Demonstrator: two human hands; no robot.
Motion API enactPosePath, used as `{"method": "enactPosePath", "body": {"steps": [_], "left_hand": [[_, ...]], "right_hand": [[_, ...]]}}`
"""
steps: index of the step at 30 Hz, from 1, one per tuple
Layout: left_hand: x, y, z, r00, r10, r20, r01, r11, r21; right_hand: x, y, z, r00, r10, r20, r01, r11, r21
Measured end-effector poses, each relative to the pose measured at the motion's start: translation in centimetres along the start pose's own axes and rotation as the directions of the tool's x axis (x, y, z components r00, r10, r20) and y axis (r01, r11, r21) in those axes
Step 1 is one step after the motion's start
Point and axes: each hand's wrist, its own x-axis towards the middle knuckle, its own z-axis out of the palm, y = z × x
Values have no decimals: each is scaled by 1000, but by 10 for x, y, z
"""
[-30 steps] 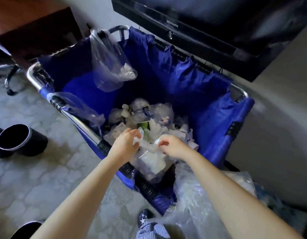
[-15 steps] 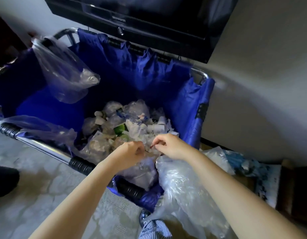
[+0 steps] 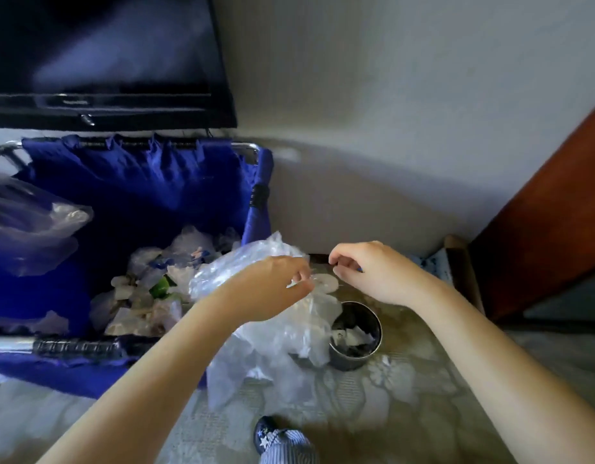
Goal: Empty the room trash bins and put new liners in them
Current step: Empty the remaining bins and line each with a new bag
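On the floor just right of the blue cart stands a small metal bin with paper scraps inside. The left hand pinches a clear plastic bag in its grip. The bag hangs below the fingers and drapes over the bin's left rim. The right hand hovers near, fingers curled; whether its grip holds the film I cannot tell.

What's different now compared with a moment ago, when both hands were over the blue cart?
Both hands have swung right, off the blue cart and over a small metal bin on the floor. The left hand grips a clear plastic bag above it; the right hand is curled, its hold unclear. The trash in the cart lies as before.
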Motion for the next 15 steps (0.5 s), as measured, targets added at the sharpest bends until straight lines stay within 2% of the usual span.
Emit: {"method": "enactPosePath", "body": {"steps": [4, 8, 15], "left_hand": [[1, 92, 47, 990, 79, 113, -82, 996, 26], [8, 184, 103, 951, 185, 246, -201, 979, 43], [25, 333, 193, 809, 367, 460, -403, 915, -22]], "right_hand": [[-97, 59, -13, 993, 116, 15, -117, 993, 24], [-195, 120, -17, 966, 260, 7, -260, 963, 68], [-357, 212, -13, 828, 556, -69, -532, 819, 218]]}}
